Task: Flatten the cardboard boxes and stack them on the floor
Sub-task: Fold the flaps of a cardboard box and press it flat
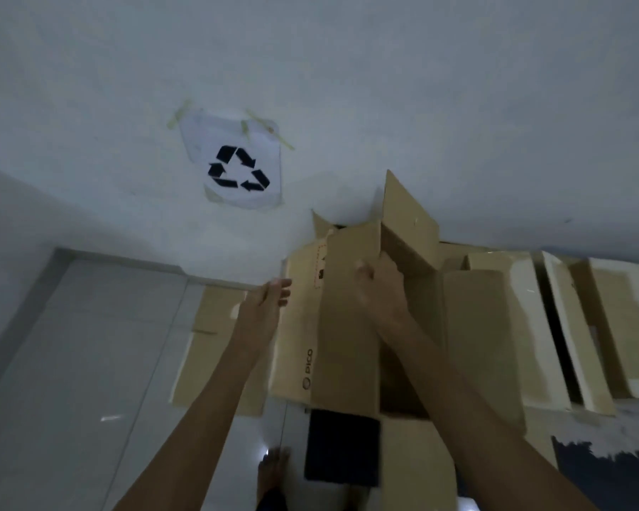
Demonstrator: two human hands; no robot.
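Both bare forearms reach forward and up from the bottom of the view toward the wall. The left hand (264, 302) is stretched out with the fingers (283, 289) nearly straight and slightly apart, and their tips touch the left side panel of the open brown cardboard box (347, 326). The right hand (379, 285) is raised a little higher, and its fingers are curled and clamped on the upper edge of one tall flap of this box.

The box stands against the pale wall, its flaps spread open; the inside is dark, and I cannot tell if something is in it. A printed logo runs along its left panel. Under and left of it, a flattened brown cardboard sheet (214, 348) lies on the grey tiled floor (71, 363). To the right, more brown cardboard pieces with white edges (554, 326) lie side by side. A white paper with a black recycling symbol (237, 167) is taped on the wall. A bare foot (272, 473) shows below.
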